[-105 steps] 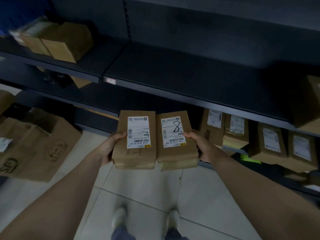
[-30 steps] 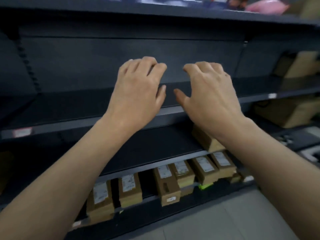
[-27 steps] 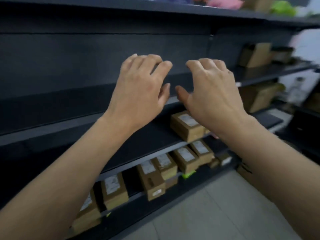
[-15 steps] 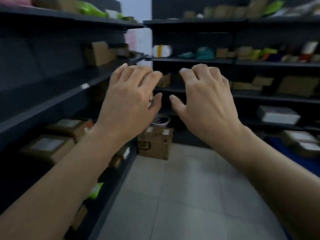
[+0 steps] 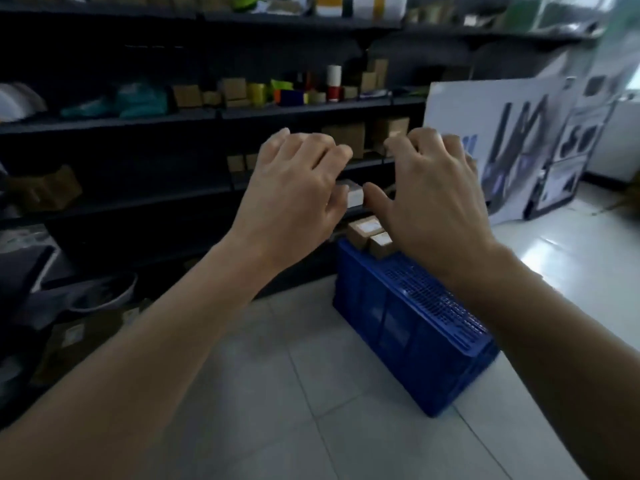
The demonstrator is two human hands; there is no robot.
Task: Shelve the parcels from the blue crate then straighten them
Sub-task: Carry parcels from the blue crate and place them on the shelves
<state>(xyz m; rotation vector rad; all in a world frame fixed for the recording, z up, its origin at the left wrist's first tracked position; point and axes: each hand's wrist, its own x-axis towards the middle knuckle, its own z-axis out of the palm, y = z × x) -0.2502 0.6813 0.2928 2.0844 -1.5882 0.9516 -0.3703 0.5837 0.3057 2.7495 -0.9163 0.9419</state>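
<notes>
Since 0.5 s ago we've swung off the aisle, and the blue crate (image 5: 412, 327) is now in view on the floor tiles (image 5: 277, 393). Head view only: our left hand (image 5: 294, 199) and right hand (image 5: 433, 206) are both raised, palms down, fingers loosely curled, holding nothing. Parcels (image 5: 370, 233) poke up at the crate's far end, approx 6 o'clock from our right hand, w/ the crate's long axis running 11 to 5. Right hand's nearer, we judge. Shelving (image 5: 138, 123) sits at 10 o'clock.
</notes>
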